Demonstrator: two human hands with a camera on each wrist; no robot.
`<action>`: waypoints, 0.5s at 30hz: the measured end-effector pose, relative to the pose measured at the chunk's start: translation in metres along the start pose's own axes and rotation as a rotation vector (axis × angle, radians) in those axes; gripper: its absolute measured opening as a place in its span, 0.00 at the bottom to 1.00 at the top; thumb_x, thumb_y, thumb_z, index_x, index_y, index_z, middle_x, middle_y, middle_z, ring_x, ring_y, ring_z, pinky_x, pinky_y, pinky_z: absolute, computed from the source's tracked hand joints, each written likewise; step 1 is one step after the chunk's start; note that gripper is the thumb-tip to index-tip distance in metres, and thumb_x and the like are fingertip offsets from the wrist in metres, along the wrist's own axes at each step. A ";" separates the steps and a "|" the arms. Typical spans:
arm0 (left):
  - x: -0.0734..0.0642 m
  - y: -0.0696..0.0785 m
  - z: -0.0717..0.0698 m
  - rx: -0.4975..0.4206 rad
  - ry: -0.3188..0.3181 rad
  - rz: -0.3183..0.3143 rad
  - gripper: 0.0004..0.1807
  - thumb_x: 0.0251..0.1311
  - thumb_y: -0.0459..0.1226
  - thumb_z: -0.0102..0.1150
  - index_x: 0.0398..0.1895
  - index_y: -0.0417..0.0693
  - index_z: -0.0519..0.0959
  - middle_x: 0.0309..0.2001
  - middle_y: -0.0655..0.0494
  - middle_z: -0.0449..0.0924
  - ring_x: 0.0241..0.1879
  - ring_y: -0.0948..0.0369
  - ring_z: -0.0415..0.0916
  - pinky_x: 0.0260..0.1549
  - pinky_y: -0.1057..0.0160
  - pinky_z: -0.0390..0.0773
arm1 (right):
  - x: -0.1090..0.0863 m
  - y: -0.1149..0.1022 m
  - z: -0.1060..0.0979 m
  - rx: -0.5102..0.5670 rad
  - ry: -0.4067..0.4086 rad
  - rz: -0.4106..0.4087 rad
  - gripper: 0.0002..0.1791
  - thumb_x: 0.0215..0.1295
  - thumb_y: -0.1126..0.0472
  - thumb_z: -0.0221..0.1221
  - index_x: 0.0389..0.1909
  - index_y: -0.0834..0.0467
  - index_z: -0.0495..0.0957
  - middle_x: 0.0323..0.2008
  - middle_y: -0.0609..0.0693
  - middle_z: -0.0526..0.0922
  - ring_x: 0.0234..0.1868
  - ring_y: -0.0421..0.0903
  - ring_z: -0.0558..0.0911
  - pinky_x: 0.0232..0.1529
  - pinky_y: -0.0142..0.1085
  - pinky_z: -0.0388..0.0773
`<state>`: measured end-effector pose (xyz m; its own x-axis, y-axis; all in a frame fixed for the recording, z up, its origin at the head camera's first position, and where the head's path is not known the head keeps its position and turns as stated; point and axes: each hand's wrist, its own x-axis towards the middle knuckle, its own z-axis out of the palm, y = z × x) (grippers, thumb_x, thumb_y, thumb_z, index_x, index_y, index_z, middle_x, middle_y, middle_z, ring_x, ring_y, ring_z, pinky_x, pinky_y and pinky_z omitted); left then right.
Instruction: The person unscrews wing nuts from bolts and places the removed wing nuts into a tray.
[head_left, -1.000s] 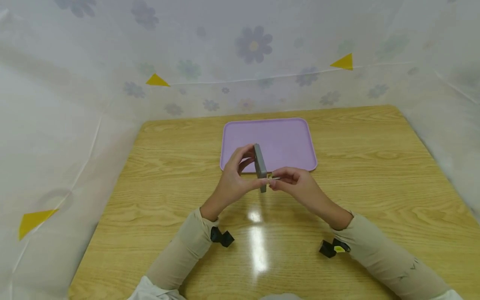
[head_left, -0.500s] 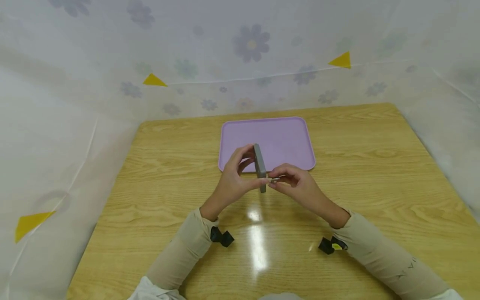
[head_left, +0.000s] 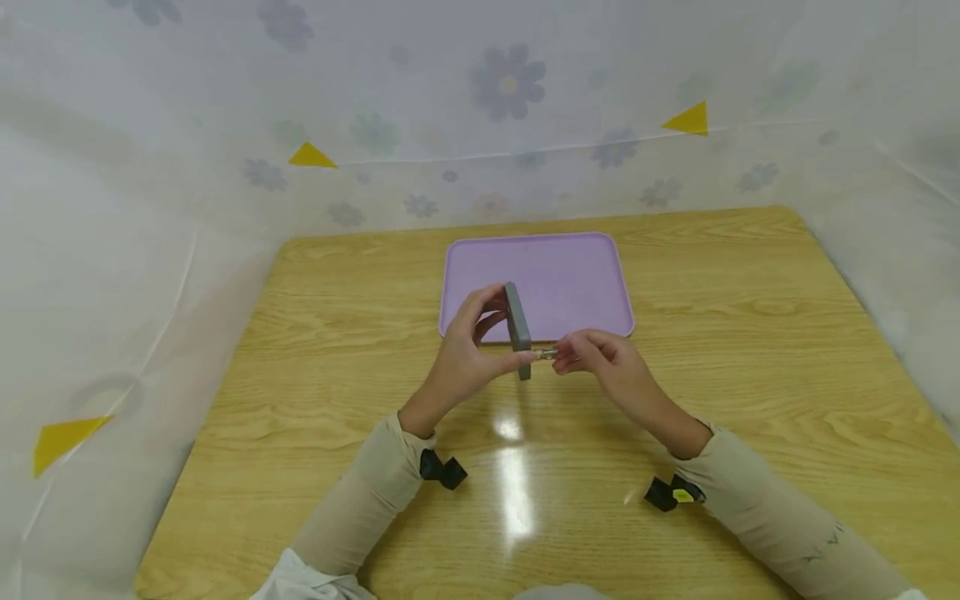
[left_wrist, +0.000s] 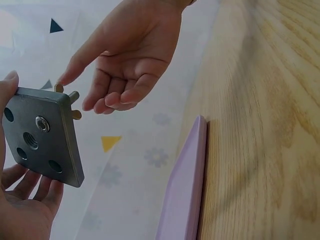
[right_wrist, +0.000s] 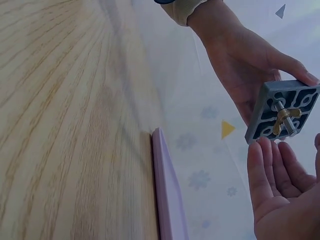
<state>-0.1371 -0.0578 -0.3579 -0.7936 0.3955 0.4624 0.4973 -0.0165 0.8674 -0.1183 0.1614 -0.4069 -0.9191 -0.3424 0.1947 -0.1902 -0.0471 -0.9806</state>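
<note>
My left hand (head_left: 467,354) grips a square grey plate (head_left: 517,325) by its edges, holding it upright above the table. Several holes show on its flat face in the left wrist view, one filled by a bolt head (left_wrist: 42,124). From the ribbed back, a threaded bolt (right_wrist: 289,125) sticks out with a brass wing nut (right_wrist: 277,125) on it. My right hand (head_left: 611,371) is beside the bolt's free end, its fingers loosely bent and not closed round anything. One extended fingertip (left_wrist: 65,79) touches or nearly touches a wing of the nut.
A light purple tray (head_left: 555,267) lies on the wood-grain table (head_left: 720,333) beyond my hands. A flower-patterned white sheet (head_left: 420,100) with yellow triangles hangs behind the table and along its sides.
My right hand's fingers were at the wing nut and have drawn slightly right, so more of the bolt shows. My left hand and the plate stay nearly still.
</note>
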 end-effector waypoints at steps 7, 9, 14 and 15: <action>-0.001 0.001 0.001 -0.006 -0.020 0.000 0.43 0.44 0.28 0.71 0.63 0.30 0.59 0.55 0.39 0.64 0.54 0.49 0.64 0.57 0.52 0.69 | 0.000 -0.006 0.006 0.005 -0.020 0.049 0.16 0.71 0.61 0.49 0.39 0.71 0.77 0.33 0.67 0.80 0.34 0.52 0.83 0.40 0.43 0.81; -0.002 0.001 0.001 -0.007 -0.023 -0.005 0.43 0.45 0.30 0.71 0.64 0.30 0.59 0.55 0.39 0.63 0.54 0.49 0.64 0.58 0.52 0.69 | 0.000 -0.007 0.007 -0.007 -0.014 0.080 0.16 0.70 0.59 0.51 0.40 0.69 0.78 0.33 0.63 0.81 0.34 0.53 0.83 0.41 0.43 0.81; -0.001 0.002 0.001 -0.001 -0.024 -0.014 0.43 0.44 0.25 0.70 0.64 0.30 0.58 0.56 0.39 0.63 0.54 0.49 0.64 0.58 0.53 0.68 | 0.000 -0.008 0.008 -0.032 -0.015 0.126 0.15 0.68 0.57 0.54 0.43 0.66 0.79 0.36 0.57 0.83 0.37 0.54 0.83 0.44 0.41 0.80; -0.001 0.002 0.001 0.001 -0.024 -0.016 0.43 0.43 0.24 0.70 0.64 0.30 0.58 0.56 0.39 0.63 0.54 0.49 0.63 0.58 0.53 0.68 | 0.000 -0.009 0.008 -0.031 -0.017 0.135 0.15 0.67 0.57 0.55 0.44 0.65 0.79 0.37 0.57 0.83 0.38 0.54 0.83 0.45 0.40 0.80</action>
<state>-0.1346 -0.0572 -0.3564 -0.7928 0.4179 0.4436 0.4846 -0.0091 0.8747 -0.1142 0.1543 -0.3986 -0.9312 -0.3595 0.0604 -0.0759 0.0291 -0.9967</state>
